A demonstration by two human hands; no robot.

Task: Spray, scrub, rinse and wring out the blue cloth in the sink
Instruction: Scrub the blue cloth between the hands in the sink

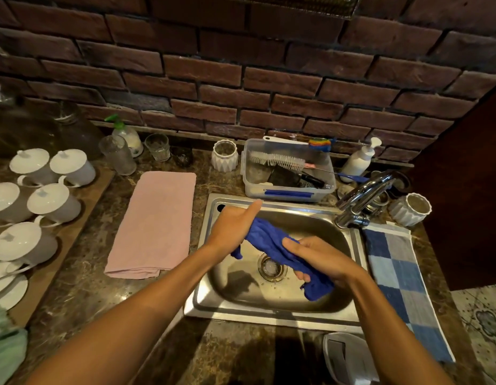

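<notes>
both hands (235, 229) held a twisted blue cloth (272, 247) over the open sink (269, 307) basin, whose floor lay bare around the drain (272, 266). the faucet (363, 197) overhung the right rear corner; a plastic tub of brushes (288, 173) crowded the back rim. folded towels flanked both sides.

The brown stone surface (83, 287) held a pink towel (155, 223), a checked blue towel (402, 284), white cups (53, 200), glasses (157, 147) and a plastic box (288, 190).
</notes>
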